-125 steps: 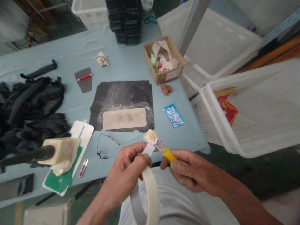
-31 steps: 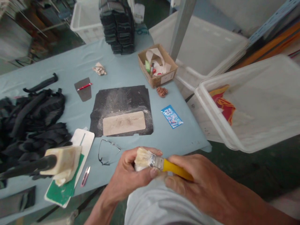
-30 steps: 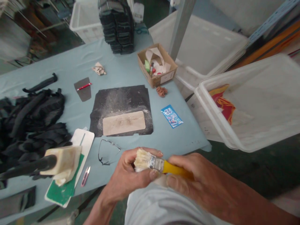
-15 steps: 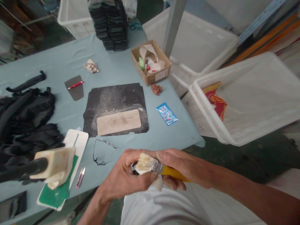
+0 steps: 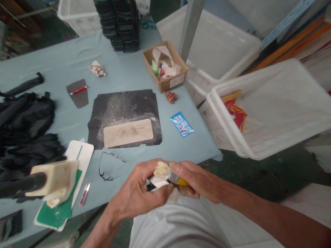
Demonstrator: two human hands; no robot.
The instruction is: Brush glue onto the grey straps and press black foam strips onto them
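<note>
A paintbrush [image 5: 173, 177] with pale bristles, a metal ferrule and a yellow handle is gripped in my right hand [image 5: 196, 179]. Its bristles lie close to my left hand [image 5: 144, 193], which is closed around a white, flat piece [image 5: 158, 182] with a dark part beside it; what kind of thing this is I cannot make out. Both hands meet in front of my body, just off the table's near edge. Ahead of them lies a dusty black sheet [image 5: 124, 106] with a beige rectangular piece [image 5: 128, 133] on it.
On the blue-covered table [image 5: 144, 155] are eyeglasses [image 5: 111, 167], thread snips [image 5: 84, 195], a blue packet [image 5: 182, 124] and a cardboard box [image 5: 176, 82]. Black fabric [image 5: 26, 117] heaps up at left, near a beige container [image 5: 55, 179]. White bins [image 5: 279, 110] stand at right.
My right hand and the brush have shifted slightly left and up, and less of the yellow handle shows. The whole view has moved a little; the table items lie as before.
</note>
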